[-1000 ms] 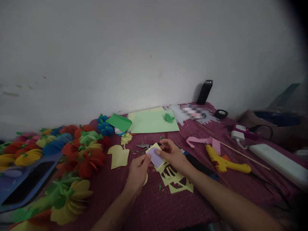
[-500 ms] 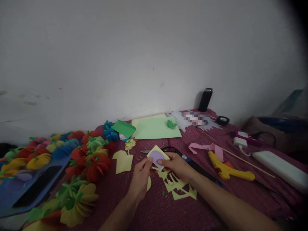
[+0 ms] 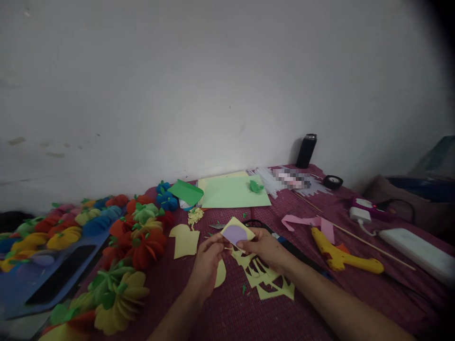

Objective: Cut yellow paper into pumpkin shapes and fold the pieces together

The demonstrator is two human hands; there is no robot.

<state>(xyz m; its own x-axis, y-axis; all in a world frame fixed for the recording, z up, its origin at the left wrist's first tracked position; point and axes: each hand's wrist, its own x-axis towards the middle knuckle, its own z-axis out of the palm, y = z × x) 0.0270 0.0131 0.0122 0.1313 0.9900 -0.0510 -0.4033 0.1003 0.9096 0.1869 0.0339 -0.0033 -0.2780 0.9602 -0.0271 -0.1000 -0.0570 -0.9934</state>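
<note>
My right hand [image 3: 265, 246] pinches a yellow paper square [image 3: 233, 222] at its lower right edge, thumb on top. On the square lies a round purple paper piece [image 3: 234, 234]. Just beside the square's lower left edge is my left hand [image 3: 208, 258], its fingers drawn together; what sits between them is hidden. Yellow paper scraps with cut-out holes [image 3: 275, 288] lie under and beside my right hand. Behind the square, scissors [image 3: 253, 222] rest partly covered. A yellow rounded paper piece [image 3: 221, 273] shows next to my left wrist.
Colourful paper pumpkins [image 3: 144, 244] crowd the left side, near a dark phone [image 3: 61, 274]. Green sheets [image 3: 231, 192] lie at the back by the wall. To the right are a yellow glue gun [image 3: 341, 255], a wooden stick [image 3: 373, 245], a white power strip [image 3: 415, 248] and a black bottle [image 3: 306, 151].
My left thumb has come off the face of the paper square, and the left fingers have shifted to its lower left edge. The right hand keeps its hold. The view has shifted slightly.
</note>
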